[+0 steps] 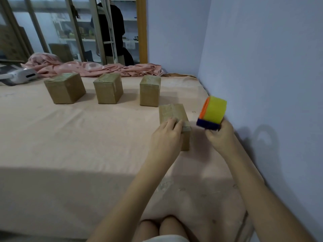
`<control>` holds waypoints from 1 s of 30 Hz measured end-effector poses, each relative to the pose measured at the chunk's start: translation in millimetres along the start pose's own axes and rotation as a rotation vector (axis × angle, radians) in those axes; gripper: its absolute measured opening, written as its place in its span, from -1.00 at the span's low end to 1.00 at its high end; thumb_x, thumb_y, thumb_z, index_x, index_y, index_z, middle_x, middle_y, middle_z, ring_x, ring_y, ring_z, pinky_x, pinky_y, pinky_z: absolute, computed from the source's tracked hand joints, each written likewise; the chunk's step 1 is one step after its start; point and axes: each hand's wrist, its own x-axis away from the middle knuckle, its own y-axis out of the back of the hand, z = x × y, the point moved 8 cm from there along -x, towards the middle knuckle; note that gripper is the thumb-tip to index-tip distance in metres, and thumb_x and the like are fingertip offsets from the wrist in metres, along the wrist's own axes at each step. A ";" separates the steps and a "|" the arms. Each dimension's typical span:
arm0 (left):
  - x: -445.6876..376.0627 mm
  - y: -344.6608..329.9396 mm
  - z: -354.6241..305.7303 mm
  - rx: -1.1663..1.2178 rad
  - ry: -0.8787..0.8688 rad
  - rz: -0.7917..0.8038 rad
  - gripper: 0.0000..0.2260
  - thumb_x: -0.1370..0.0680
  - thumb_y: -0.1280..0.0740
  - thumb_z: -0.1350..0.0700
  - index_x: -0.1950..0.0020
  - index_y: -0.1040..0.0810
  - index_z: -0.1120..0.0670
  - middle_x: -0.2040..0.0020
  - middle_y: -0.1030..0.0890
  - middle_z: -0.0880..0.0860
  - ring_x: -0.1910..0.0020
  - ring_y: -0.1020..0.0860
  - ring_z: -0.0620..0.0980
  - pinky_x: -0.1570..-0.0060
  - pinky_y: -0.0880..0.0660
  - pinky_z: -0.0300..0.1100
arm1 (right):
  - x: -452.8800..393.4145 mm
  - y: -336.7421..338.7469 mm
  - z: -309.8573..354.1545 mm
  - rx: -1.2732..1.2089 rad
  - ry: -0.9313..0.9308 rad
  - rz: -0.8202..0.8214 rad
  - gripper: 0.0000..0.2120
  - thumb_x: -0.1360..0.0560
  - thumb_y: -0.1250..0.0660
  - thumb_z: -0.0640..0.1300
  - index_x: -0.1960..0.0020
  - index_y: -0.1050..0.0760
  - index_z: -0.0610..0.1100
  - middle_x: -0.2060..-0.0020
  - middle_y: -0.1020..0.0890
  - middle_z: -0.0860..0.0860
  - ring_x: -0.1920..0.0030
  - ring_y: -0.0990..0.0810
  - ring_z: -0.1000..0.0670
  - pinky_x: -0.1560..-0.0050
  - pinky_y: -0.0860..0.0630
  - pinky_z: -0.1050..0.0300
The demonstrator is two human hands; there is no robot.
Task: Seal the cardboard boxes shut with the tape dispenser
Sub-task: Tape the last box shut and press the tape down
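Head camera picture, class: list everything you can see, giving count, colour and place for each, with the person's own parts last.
Cardboard boxes: four, brown; three in a row far across the bed, the near box under the left hand.
Tape dispenser: one, yellow roll, orange and dark blue frame; held up right of the near box.
Blanket: one, pink, bunched along the far edge.
Bed sheet: one, peach, under everything.
White device: one, far left.
Wall: pale blue, right.
Left hand: rests on the near box.
Right hand: grips the dispenser.
Knees: two, bottom centre.
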 end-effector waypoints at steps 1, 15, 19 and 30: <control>1.0 -0.4 -0.7 0.004 -0.004 -0.013 -0.64 -0.31 -0.54 0.22 -0.07 -0.62 0.19 -0.03 -0.64 0.13 0.10 -0.63 0.10 0.30 -0.56 -0.12 | 2.2 1.5 -8.1 0.019 -0.029 0.008 -0.68 -0.38 -0.34 -0.44 -0.11 -0.46 -0.29 0.15 -0.57 -0.13 0.14 -0.53 -0.05 0.36 -0.33 0.50; -2.1 -1.8 1.8 0.039 0.010 -0.020 -0.73 -0.36 -0.47 0.30 -0.04 -0.62 0.18 0.00 -0.63 0.11 0.15 -0.61 0.11 0.37 -0.46 -0.14 | 25.5 5.9 -41.9 0.642 0.195 0.364 -0.54 -0.19 -0.23 -0.14 -0.10 -0.45 -0.04 -0.14 -0.40 -0.01 0.06 -0.54 -0.24 0.08 -0.54 -0.15; -3.8 -8.2 3.9 0.048 0.047 -0.003 -0.73 -0.48 -0.34 0.26 -0.17 -0.55 0.14 -0.14 -0.54 0.09 -0.02 -0.52 0.08 0.24 -0.36 -0.19 | 35.2 12.6 -41.4 0.494 0.133 0.401 -0.44 -0.22 -0.27 -0.25 -0.22 -0.41 -0.06 -0.17 -0.43 -0.03 -0.07 -0.52 -0.21 -0.06 -0.50 -0.17; 23.7 -3.0 34.7 0.494 0.282 -0.132 -0.30 -0.49 -0.37 0.13 -0.53 -0.08 0.14 -0.48 -0.24 0.06 -0.43 -0.19 -0.05 -0.30 -0.13 -0.43 | 73.1 45.6 40.9 0.043 0.427 -0.208 -0.52 -0.45 -0.15 -0.07 -0.30 -0.36 -0.30 -0.24 -0.41 -0.02 -0.27 -0.42 -0.06 -0.28 -0.38 0.00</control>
